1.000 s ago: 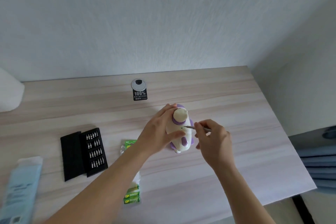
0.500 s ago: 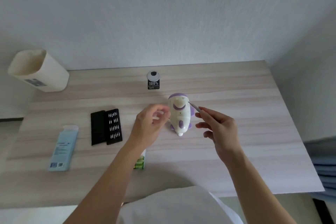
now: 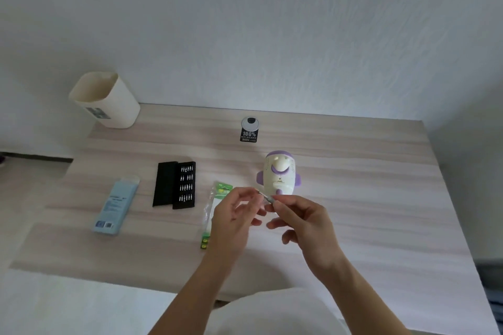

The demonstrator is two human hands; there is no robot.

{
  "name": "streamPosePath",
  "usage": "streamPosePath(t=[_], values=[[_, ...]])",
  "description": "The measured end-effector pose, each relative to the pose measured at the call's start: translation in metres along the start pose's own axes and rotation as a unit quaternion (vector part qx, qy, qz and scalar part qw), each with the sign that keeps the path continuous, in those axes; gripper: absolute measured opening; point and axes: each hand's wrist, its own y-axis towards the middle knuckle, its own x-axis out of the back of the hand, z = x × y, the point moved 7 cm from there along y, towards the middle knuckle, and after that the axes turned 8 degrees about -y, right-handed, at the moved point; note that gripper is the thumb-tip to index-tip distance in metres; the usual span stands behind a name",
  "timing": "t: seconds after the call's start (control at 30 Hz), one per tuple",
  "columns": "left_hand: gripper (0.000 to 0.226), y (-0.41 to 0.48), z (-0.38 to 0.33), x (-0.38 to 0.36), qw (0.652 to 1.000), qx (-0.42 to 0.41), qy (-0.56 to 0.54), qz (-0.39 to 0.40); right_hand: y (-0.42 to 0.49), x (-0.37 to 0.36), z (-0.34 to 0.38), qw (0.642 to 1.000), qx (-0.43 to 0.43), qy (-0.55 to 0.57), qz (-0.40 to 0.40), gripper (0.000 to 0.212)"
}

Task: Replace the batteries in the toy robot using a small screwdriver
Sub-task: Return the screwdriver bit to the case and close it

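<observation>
Left hand [image 3: 234, 215] off toy robot [image 3: 279, 174] — now pinches screwdriver [image 3: 266, 196] tip; right hand [image 3: 302, 220] grips handle.

The robot [image 3: 279, 175] beyond the left hand [image 3: 234, 216] is cream and purple. Left of that hand lie a black case [image 3: 174, 185] and a blue box [image 3: 117, 204].

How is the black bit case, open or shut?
Open: the bit case lies flat, its lid folded out to the left, rows of bits exposed.
</observation>
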Motion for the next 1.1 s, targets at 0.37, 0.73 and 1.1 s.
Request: streamPosePath(t=[0.37,0.73,1.1], values=[[0.006,-0.024,0.03,0.017,0.992,0.065,-0.076,-0.082,-0.002,-0.013,-0.035,0.992,0.008,-0.121,0.043,0.007],[0.008,-0.048,0.039,0.076,0.979,0.098,-0.123,-0.134,-0.001,-0.076,-0.058,0.962,0.06,-0.241,0.115,0.004],[0.008,-0.011,0.037,0.184,0.979,0.123,-0.122,-0.111,0.027,-0.181,-0.058,0.935,0.111,-0.328,0.081,0.012]])
